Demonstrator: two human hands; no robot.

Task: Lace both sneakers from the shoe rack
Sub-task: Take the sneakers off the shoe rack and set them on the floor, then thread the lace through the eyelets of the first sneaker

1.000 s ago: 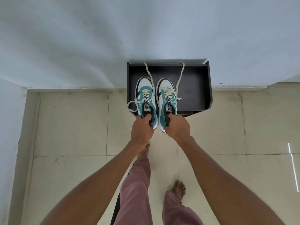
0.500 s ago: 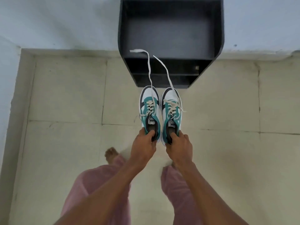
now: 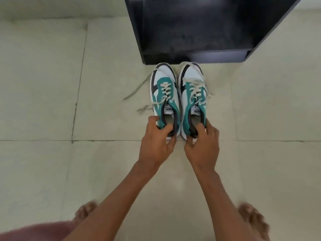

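Note:
Two white, teal and black sneakers stand side by side on the tiled floor, toes toward the black shoe rack (image 3: 191, 32). My left hand (image 3: 157, 141) grips the heel collar of the left sneaker (image 3: 164, 94), thumb inside the opening. My right hand (image 3: 202, 143) grips the heel collar of the right sneaker (image 3: 192, 94) the same way. Both shoes have cream laces threaded part of the way. Loose lace ends (image 3: 137, 96) of the left sneaker trail over the floor to its left.
The beige tiled floor (image 3: 52, 101) spreads all round, with grout lines crossing it. My bare feet (image 3: 85, 213) show at the bottom, along with pink trousers (image 3: 34, 232) at the lower left. The rack's open shelf is dark and holds nothing visible.
I have carried both sneakers away from the rack and lowered them to the floor in front of it. The view has dropped closer to the floor. The laces now lie slack.

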